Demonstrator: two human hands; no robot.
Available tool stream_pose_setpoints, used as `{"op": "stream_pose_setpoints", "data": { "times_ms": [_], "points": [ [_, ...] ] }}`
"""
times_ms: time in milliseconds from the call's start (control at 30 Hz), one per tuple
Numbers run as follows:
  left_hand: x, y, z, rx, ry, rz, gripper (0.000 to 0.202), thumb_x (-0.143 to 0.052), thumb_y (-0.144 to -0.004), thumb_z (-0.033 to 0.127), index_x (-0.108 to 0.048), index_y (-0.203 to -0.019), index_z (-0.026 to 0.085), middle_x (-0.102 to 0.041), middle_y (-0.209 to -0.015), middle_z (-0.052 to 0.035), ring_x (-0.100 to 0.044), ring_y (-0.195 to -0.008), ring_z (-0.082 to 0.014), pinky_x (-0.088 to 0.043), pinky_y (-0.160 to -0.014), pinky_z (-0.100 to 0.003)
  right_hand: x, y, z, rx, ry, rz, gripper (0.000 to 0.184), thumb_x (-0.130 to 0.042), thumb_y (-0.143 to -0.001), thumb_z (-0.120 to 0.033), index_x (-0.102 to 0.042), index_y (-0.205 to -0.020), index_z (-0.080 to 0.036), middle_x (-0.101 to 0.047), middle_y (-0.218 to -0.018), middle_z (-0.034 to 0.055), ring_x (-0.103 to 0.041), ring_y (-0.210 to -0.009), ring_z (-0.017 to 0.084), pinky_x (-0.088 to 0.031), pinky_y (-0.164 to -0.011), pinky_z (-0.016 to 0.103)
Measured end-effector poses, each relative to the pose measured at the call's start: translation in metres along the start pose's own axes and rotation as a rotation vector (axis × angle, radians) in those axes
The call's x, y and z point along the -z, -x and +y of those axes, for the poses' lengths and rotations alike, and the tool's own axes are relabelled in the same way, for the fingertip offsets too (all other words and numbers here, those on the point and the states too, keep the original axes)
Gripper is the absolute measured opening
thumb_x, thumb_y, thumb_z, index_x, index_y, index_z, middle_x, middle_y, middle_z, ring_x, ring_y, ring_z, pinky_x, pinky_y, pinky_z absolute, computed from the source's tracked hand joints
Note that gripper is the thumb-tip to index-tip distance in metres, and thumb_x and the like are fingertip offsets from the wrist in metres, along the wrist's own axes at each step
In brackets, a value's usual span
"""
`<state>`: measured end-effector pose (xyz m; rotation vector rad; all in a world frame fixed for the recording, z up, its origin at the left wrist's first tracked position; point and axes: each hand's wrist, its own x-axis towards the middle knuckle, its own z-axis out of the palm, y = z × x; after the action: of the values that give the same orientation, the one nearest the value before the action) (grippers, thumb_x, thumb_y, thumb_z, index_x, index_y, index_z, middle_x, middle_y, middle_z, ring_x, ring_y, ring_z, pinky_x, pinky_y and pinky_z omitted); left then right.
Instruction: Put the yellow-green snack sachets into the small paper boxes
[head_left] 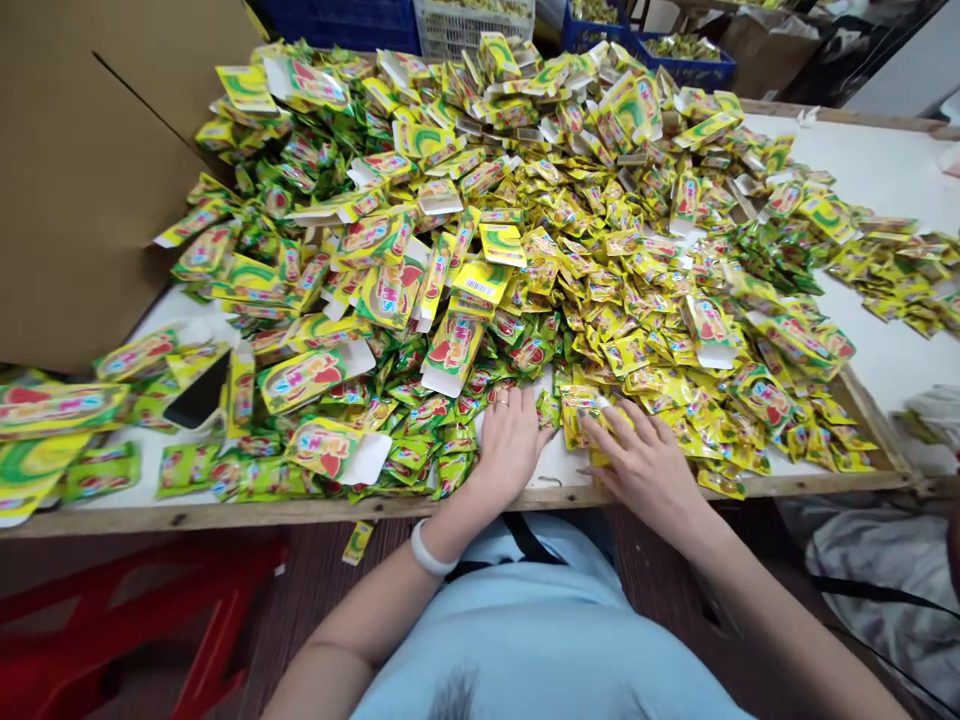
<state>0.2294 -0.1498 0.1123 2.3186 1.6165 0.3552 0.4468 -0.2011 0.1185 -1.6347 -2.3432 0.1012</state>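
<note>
A wide heap of small sachets and printed cartons covers the white tabletop. My left hand (511, 435) lies at the heap's near edge, fingers stretched forward against green sachets (529, 352); a ring and a white wristband show on this side. To its right, my right hand (646, 462) has its fingers apart, resting on yellow sachets (634, 382). Whether a sachet is pinched under those fingertips is hidden. A small bare patch of the white tabletop (556, 462) shows between both hands. Open-flapped yellow-green cartons (454, 350) with watermelon pictures lie among the sachets.
A phone (199, 392) rests on packets at the left, near a large cardboard box (82, 180). Wooden edging (300, 508) runs along the table's front. Blue crates (341, 22) and a white crate (474, 30) stand behind. A red stool (202, 620) is below left.
</note>
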Motion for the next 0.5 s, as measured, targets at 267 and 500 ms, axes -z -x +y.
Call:
{"op": "stream_pose_setpoints", "data": {
  "times_ms": [267, 500],
  "points": [
    [-0.001, 0.002, -0.024, 0.047, 0.555, -0.048, 0.011, -0.061, -0.089, 0.025, -0.061, -0.095, 0.015, -0.068, -0.084, -0.0056, -0.063, -0.078, -0.0211, -0.051, -0.074, -0.033, 0.007, -0.012, -0.001, -0.129, -0.724, 0.076, 0.014, -0.057, -0.096, -0.029, -0.071, -0.096, -0.025, -0.069, -0.12, 0.0095, -0.062, -0.115, 0.025, -0.05, -0.097, 0.044],
    [0.04, 0.012, -0.02, 0.054, 1.12, -0.177, 0.036, -0.061, -0.082, 0.019, -0.062, -0.118, 0.015, -0.074, -0.094, -0.0057, -0.07, -0.086, -0.0204, -0.055, -0.074, -0.029, -0.003, -0.051, -0.038, -0.382, -1.386, -0.029, 0.032, -0.074, -0.08, -0.052, -0.069, -0.081, -0.021, -0.072, -0.096, 0.0047, -0.067, -0.091, 0.018, -0.054, -0.085, 0.031]
  ]
}}
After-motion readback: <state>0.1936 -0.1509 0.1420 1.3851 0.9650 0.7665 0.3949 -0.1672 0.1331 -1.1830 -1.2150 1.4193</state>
